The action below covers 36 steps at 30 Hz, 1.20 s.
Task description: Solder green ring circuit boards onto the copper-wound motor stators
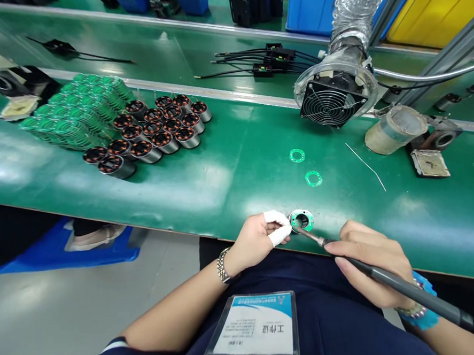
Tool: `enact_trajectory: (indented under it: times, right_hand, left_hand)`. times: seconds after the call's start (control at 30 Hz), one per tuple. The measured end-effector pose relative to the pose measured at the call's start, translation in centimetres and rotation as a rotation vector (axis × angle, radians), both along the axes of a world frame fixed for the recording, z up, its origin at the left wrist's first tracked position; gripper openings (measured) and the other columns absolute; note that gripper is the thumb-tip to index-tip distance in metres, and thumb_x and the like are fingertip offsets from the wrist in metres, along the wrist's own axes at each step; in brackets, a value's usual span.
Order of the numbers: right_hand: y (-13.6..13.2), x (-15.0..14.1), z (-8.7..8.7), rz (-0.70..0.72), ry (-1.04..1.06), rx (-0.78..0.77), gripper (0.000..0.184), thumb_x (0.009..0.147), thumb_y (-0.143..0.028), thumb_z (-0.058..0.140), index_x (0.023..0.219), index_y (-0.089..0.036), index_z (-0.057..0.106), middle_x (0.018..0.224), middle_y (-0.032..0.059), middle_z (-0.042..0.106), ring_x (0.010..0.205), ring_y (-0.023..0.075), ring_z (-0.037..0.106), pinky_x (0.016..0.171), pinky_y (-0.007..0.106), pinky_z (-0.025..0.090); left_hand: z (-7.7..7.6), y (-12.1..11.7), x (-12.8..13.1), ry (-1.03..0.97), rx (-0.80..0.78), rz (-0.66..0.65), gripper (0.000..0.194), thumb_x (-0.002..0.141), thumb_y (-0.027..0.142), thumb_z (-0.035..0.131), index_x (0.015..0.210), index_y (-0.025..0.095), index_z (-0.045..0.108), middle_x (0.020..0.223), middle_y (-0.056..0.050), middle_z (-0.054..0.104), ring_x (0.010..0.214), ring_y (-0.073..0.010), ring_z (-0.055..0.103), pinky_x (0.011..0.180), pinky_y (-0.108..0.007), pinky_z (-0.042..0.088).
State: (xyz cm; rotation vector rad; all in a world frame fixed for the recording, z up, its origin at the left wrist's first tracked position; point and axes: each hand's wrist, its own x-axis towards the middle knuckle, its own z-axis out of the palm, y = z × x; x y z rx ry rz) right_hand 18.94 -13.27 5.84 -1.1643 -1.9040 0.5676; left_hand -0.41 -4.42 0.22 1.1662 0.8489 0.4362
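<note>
The right hand [380,254] is gripping a black iron [429,300], its tip touching the green ring [307,214]. The left hand [260,237] is pinching its fingertips together at the ring's edge.

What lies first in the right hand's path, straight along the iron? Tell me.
With the soldering iron leading, the right hand would likely meet the green ring board first; tip depth is unclear.
</note>
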Motion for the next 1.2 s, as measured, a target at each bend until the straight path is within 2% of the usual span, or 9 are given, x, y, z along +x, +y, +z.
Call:
enact_trajectory:
  times: [0.33,0.47,0.57,0.63,0.7,0.83,1.0,1.13,1.2]
  right_hand:
    - [-0.4,0.7,-0.2,-0.084,0.016,0.030,0.033,0.076,-0.008,0.054,0.105,-0.020,0.060,0.065,0.0029,0.058,0.062,0.0168,0.056,0.058,0.032,0.049]
    - [0.0,0.7,-0.9,-0.135,-0.034,0.053,0.025,0.081,-0.015,0.054,0.105,-0.020,0.058,0.067,0.0023,0.062,0.063,0.0160,0.061,0.060,0.030,0.052]
    - [0.7,0.3,-2.0,-0.189,-0.098,0.027,0.021,0.082,-0.014,0.055,0.102,-0.020,0.056,0.087,0.0054,0.068,0.080,0.0172,0.065,0.074,0.030,0.054]
    - [1.3,-0.1,-2.8,-0.195,-0.127,-0.010,0.027,0.081,-0.017,0.060,0.107,-0.019,0.052,0.103,0.0091,0.065,0.096,0.0198,0.063,0.083,0.033,0.052]
    - [1.8,-0.5,-3.7,-0.180,-0.134,-0.037,0.037,0.079,-0.021,0.063,0.113,-0.019,0.047,0.110,0.0109,0.062,0.100,0.0209,0.061,0.086,0.034,0.052]
    - [2.2,-1.0,-4.7,-0.190,-0.124,-0.056,0.036,0.079,-0.023,0.062,0.112,-0.021,0.047,0.107,0.0090,0.063,0.097,0.0201,0.062,0.084,0.033,0.053]
    - [2.2,-1.2,-4.9,-0.185,-0.095,-0.079,0.032,0.079,-0.023,0.062,0.108,-0.021,0.048,0.103,0.0089,0.062,0.095,0.0209,0.061,0.084,0.037,0.052]
    - [2.2,-1.2,-4.9,-0.178,-0.087,-0.072,0.031,0.080,-0.022,0.061,0.108,-0.021,0.047,0.102,0.0086,0.060,0.094,0.0204,0.060,0.083,0.037,0.051]
    - [2.2,-1.2,-4.9,-0.175,-0.081,-0.068,0.031,0.080,-0.022,0.060,0.108,-0.021,0.047,0.102,0.0085,0.060,0.094,0.0199,0.060,0.082,0.035,0.051]
  left_hand:
    - [0.1,0.0,0.0,-0.007,-0.009,0.011,0.010,0.069,0.021,0.064,0.074,0.014,0.058,0.065,0.000,0.061,0.061,-0.0114,0.061,0.063,-0.025,0.052]
    - [0.0,0.0,-0.1,0.000,-0.009,0.011,0.012,0.070,0.023,0.064,0.075,0.014,0.058,0.065,-0.001,0.062,0.061,-0.0120,0.062,0.062,-0.025,0.052]
    - [0.1,-0.1,0.0,0.008,0.002,0.009,0.012,0.070,0.024,0.064,0.075,0.014,0.058,0.065,-0.001,0.062,0.061,-0.0120,0.062,0.062,-0.025,0.052]
    - [0.2,0.0,0.0,0.017,0.021,0.005,0.012,0.071,0.024,0.063,0.075,0.014,0.058,0.066,0.000,0.061,0.060,-0.0115,0.062,0.062,-0.024,0.051]
    - [0.3,0.0,0.0,0.017,0.030,0.000,0.012,0.072,0.024,0.063,0.075,0.014,0.057,0.066,0.000,0.061,0.061,-0.0108,0.061,0.064,-0.024,0.051]
    - [0.4,0.0,-0.2,0.022,0.021,-0.008,0.014,0.073,0.025,0.063,0.076,0.014,0.056,0.067,-0.001,0.063,0.064,-0.0119,0.063,0.066,-0.025,0.051]
    - [0.3,0.1,-0.5,0.024,0.039,-0.026,0.017,0.074,0.029,0.063,0.080,0.014,0.055,0.069,-0.002,0.064,0.066,-0.0133,0.064,0.068,-0.027,0.052]
    - [0.4,0.3,-0.7,0.125,0.207,-0.123,0.016,0.080,0.030,0.056,0.081,0.015,0.057,0.069,-0.002,0.063,0.064,-0.0127,0.063,0.065,-0.025,0.051]
    - [0.4,0.4,-0.8,0.150,0.235,-0.182,0.018,0.083,0.031,0.051,0.078,0.014,0.056,0.068,-0.003,0.063,0.062,-0.0131,0.063,0.063,-0.026,0.052]
